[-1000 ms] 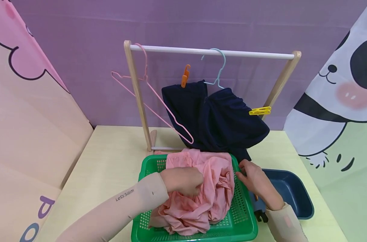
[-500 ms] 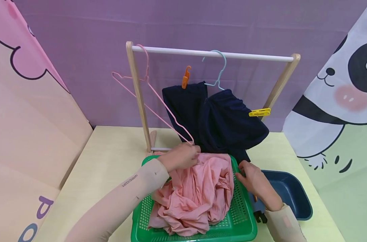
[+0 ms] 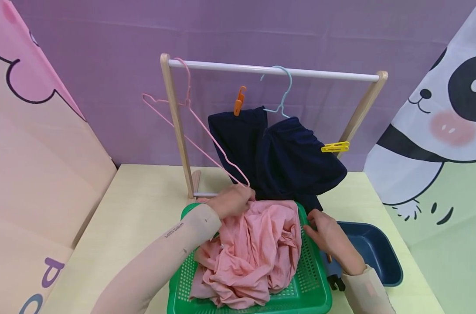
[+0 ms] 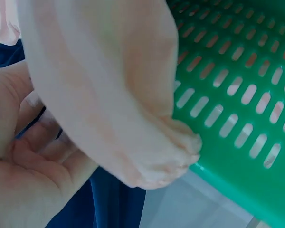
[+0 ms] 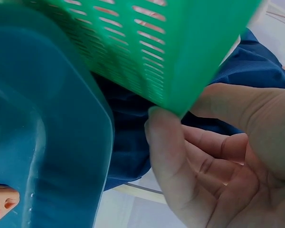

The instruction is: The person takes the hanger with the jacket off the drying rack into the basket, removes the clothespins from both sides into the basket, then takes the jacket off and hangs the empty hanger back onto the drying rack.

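From the head view we see the pink garment (image 3: 249, 253) heaped in the green basket (image 3: 312, 279) at lower centre. The left hand (image 3: 232, 201) pinches its upper edge. Only the right wrist view shows the right hand (image 5: 218, 161) with fingers curled loosely against the basket's corner — gripping nothing we can make out.

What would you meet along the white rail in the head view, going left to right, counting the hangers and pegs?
pink hanger → orange peg → blue hanger → yellow peg
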The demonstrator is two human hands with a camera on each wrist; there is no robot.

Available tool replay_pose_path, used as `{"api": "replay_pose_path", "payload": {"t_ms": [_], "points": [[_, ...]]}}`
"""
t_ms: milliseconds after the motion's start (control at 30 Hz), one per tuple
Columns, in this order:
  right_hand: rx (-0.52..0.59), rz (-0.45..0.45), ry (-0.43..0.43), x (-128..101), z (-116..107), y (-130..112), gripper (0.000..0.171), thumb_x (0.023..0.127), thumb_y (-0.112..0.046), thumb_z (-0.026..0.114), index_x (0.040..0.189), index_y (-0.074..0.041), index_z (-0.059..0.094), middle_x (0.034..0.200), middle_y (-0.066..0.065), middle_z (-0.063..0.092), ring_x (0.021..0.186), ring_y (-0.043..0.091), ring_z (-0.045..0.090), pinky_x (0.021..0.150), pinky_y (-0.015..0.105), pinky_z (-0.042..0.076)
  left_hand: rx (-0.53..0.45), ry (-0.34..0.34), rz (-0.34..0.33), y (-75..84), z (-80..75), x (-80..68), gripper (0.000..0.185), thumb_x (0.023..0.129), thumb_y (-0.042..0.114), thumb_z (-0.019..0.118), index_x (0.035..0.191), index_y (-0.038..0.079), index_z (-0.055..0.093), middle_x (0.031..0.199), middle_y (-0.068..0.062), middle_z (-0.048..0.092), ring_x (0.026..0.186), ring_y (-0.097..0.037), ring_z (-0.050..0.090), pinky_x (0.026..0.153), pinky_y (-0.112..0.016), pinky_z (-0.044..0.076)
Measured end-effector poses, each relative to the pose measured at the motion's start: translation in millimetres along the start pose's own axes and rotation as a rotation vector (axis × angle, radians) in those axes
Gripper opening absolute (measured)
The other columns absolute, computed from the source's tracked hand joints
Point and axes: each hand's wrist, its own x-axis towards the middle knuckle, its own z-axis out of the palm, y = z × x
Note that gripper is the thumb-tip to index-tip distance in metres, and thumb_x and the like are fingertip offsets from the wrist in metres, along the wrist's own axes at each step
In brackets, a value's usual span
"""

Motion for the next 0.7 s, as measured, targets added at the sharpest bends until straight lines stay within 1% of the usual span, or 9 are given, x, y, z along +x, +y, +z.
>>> {"api": "replay_pose_path", "payload": {"t_ms": [133,233,300,400,500,533,633,667,700], "points": [[-0.005,-0.001,-0.001,-1,0,-1,0.021,0.09,-0.007,0.071,0.104,0.001,0.058,0.093,0.014,0.063,0.075,0.021,0.06,0.069,0.039,0.059,0.044,0.05,0.034,2.9,-2.6,-3.2,0.013,0.096,0.007,0.064,0.098,0.015,0.074,0.093,-0.001,0.066,0.083,-0.016,0.058,0.081,-0.03,0.053],[-0.001,0.008,-0.006,-1,0,-1,0.021,0.09,-0.007,0.071,0.104,0.001,0.058,0.094,0.014,0.063,0.075,0.021,0.06,0.069,0.039,0.059,0.035,0.047,0.063,9.5,-4.5,-10.8,0.015,0.097,0.007,0.063,0.099,0.015,0.075,0.092,-0.001,0.067,0.081,-0.016,0.058,0.077,-0.029,0.052],[-0.001,0.011,-0.008,0,0,-1,0.021,0.09,-0.007,0.071,0.105,0.001,0.058,0.094,0.014,0.063,0.075,0.021,0.06,0.068,0.039,0.059,0.037,0.054,0.107,18.7,-5.8,-19.3,0.012,0.095,0.007,0.066,0.097,0.015,0.075,0.089,0.0,0.065,0.08,-0.016,0.058,0.078,-0.027,0.052],[-0.002,0.013,-0.01,0,0,-1,0.021,0.09,-0.007,0.071,0.105,0.001,0.058,0.093,0.013,0.062,0.074,0.021,0.059,0.068,0.038,0.059,0.062,0.031,0.168,38.4,-9.2,-35.3,0.012,0.091,0.005,0.071,0.089,0.017,0.072,0.08,0.002,0.059,0.076,-0.014,0.055,0.068,-0.023,0.049],[-0.011,0.009,-0.007,0,-2,-1,0.021,0.09,-0.007,0.071,0.104,0.001,0.057,0.092,0.013,0.062,0.072,0.02,0.058,0.067,0.038,0.058,0.111,-0.035,0.202,56.0,-8.2,-48.1,0.015,0.087,0.004,0.075,0.089,0.018,0.068,0.078,0.003,0.055,0.074,-0.012,0.053,0.062,-0.019,0.045],[-0.014,0.007,-0.004,0,-2,-1,0.021,0.09,-0.007,0.071,0.104,0.001,0.057,0.092,0.012,0.062,0.072,0.02,0.058,0.066,0.038,0.058,0.095,-0.071,0.202,59.6,-5.9,-51.8,0.016,0.087,0.003,0.074,0.091,0.017,0.068,0.079,0.003,0.054,0.072,-0.011,0.052,0.059,-0.018,0.043],[-0.019,0.002,0.003,-2,-3,-1,0.021,0.09,-0.007,0.071,0.103,0.001,0.057,0.092,0.012,0.062,0.073,0.021,0.058,0.067,0.039,0.059,0.078,-0.149,0.204,64.8,10.6,-56.4,0.018,0.086,0.002,0.076,0.093,0.017,0.069,0.079,0.005,0.055,0.07,-0.009,0.051,0.06,-0.016,0.042],[-0.019,0.001,0.004,-2,-3,-1,0.02,0.09,-0.006,0.071,0.103,0.001,0.057,0.091,0.012,0.062,0.073,0.021,0.058,0.067,0.039,0.059,0.076,-0.177,0.202,65.4,18.0,-57.0,0.018,0.085,0.001,0.077,0.091,0.016,0.069,0.077,0.004,0.054,0.068,-0.009,0.051,0.058,-0.016,0.042],[-0.017,0.001,0.005,-2,-3,-1,0.02,0.09,-0.006,0.071,0.103,0.001,0.057,0.091,0.012,0.062,0.072,0.021,0.058,0.067,0.039,0.059,0.088,-0.197,0.216,65.3,27.0,-56.7,0.017,0.085,0.001,0.077,0.088,0.015,0.069,0.073,0.004,0.054,0.065,-0.01,0.05,0.057,-0.016,0.041]]}}
